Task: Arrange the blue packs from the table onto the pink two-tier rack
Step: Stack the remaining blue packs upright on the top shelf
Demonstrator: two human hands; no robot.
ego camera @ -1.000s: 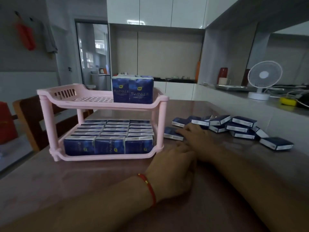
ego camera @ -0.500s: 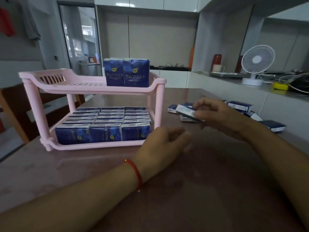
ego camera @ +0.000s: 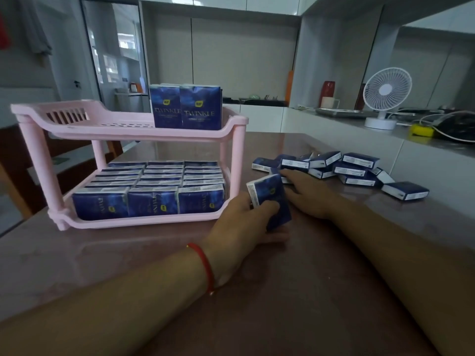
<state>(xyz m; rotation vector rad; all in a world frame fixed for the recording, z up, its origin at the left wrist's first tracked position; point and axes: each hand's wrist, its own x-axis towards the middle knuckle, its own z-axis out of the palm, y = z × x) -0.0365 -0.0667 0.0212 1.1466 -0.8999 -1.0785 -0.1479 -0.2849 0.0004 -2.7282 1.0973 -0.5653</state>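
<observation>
The pink two-tier rack stands on the brown table at the left. Its lower tier is packed with several upright blue packs; two blue packs stand at the right end of the upper tier. My left hand rests on the table just right of the rack and grips one blue pack, tilted. My right hand lies flat beyond it, fingers reaching a loose pile of several blue packs.
A white desk fan stands on the grey counter at the right, beside a yellow object and cables. A wooden chair stands behind the rack at the left. Bare table surface lies in front of me.
The pack that my right hand lifted from the pile has passed into my left hand. My right hand has gone back to the pile on the table.
</observation>
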